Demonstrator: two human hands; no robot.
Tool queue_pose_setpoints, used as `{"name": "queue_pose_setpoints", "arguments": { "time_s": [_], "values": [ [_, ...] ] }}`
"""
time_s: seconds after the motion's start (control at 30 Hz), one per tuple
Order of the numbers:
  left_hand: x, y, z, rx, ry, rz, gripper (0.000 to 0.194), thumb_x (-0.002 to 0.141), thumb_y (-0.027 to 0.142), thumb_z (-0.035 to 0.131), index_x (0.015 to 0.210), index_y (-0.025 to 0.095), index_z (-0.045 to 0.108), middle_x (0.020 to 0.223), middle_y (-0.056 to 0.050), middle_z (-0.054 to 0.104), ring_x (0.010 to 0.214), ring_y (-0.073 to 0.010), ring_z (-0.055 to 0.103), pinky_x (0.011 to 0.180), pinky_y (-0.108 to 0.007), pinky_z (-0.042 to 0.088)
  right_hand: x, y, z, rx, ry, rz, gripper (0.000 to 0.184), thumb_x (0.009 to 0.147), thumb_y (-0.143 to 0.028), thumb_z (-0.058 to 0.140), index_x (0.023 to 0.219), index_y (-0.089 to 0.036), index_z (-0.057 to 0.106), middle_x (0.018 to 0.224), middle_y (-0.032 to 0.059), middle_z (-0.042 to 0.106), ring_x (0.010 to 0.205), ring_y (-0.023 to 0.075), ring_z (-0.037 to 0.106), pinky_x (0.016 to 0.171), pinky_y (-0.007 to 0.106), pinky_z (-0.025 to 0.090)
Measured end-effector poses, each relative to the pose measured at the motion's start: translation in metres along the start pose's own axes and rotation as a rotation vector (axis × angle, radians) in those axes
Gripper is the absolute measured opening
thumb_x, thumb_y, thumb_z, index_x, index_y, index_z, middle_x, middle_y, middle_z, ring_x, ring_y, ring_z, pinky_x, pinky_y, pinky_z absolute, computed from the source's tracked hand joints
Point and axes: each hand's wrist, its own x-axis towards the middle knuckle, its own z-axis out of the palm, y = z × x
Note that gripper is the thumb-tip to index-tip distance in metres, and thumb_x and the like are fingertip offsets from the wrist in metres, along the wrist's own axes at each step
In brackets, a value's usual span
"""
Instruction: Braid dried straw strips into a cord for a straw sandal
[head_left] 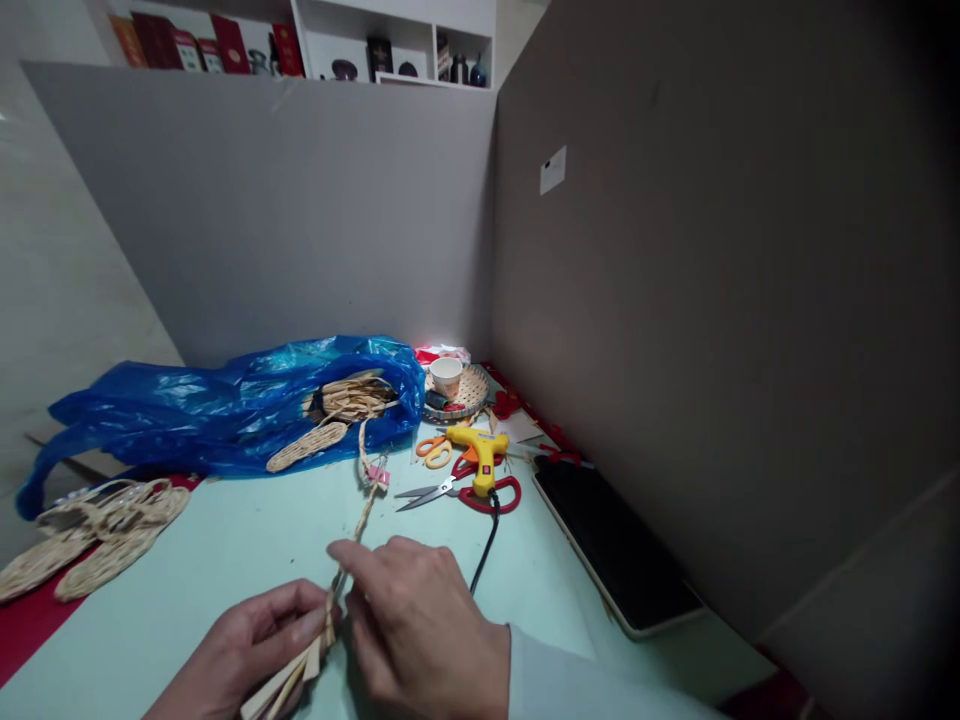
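A braid of pale straw runs from a pink binder clip toward me, its loose strands spreading at the near end. My left hand pinches the strands between thumb and fingers, close to where the plait ends. Just to the right, my right hand is bent over the same braid, its index finger and thumb closed at the straw; part of its grip is hidden behind the knuckles. Beyond the hands lie red-handled scissors with blades apart, under a yellow glue gun with a black cord.
A blue plastic bag with straw bundles and a woven sole lies at the back left. Woven straw sandals sit at far left. Small orange scissors, a paper cup on a woven tray and a black tablet are rightward.
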Motion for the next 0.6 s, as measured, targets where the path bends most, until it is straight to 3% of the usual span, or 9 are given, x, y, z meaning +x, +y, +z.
{"name": "queue_pose_setpoints", "arguments": {
  "time_s": [0.1,0.23,0.37,0.47,0.6],
  "values": [
    [-0.001,0.008,0.006,0.269,0.077,0.108,0.035,0.066,0.046,0.087,0.064,0.019,0.065,0.063,-0.001,0.064,0.067,-0.0204,0.060,0.064,-0.028,0.049,0.003,-0.001,-0.004,-0.155,-0.158,-0.088,0.019,0.082,-0.019,0.066,0.100,-0.015,0.064,0.093,0.0073,0.073,0.087,0.0250,0.064,0.057,0.032,0.044],
    [-0.002,0.018,0.012,0.510,0.080,0.167,0.032,0.066,0.044,0.082,0.059,0.021,0.060,0.062,-0.001,0.064,0.074,-0.0230,0.059,0.068,-0.028,0.050,0.003,-0.002,0.002,-0.207,-0.171,-0.131,0.008,0.093,-0.016,0.059,0.098,-0.013,0.065,0.094,0.0076,0.071,0.089,0.0244,0.062,0.062,0.034,0.047],
    [-0.001,0.023,0.013,0.598,0.051,0.172,0.029,0.068,0.044,0.077,0.061,0.022,0.059,0.066,-0.001,0.067,0.071,-0.0215,0.057,0.066,-0.027,0.047,0.003,0.002,0.000,-0.144,-0.194,-0.113,0.010,0.092,-0.020,0.061,0.099,-0.015,0.065,0.095,0.0069,0.072,0.090,0.0234,0.062,0.064,0.033,0.046],
    [0.001,0.025,0.007,0.611,-0.016,0.105,0.028,0.077,0.043,0.071,0.065,0.021,0.058,0.064,-0.001,0.067,0.061,-0.0177,0.053,0.058,-0.025,0.041,0.011,0.012,-0.008,-0.129,-0.170,0.057,0.012,0.091,-0.017,0.059,0.101,-0.017,0.066,0.097,0.0058,0.073,0.091,0.0218,0.064,0.067,0.031,0.044],
    [0.006,0.027,-0.007,0.590,-0.071,0.096,0.031,0.081,0.046,0.069,0.067,0.021,0.057,0.061,-0.001,0.069,0.061,-0.0175,0.054,0.060,-0.024,0.040,0.040,0.034,-0.024,-0.236,-0.116,0.280,0.020,0.095,-0.011,0.049,0.100,-0.015,0.069,0.096,0.0124,0.073,0.090,0.0250,0.066,0.068,0.033,0.041]
  ]
}}
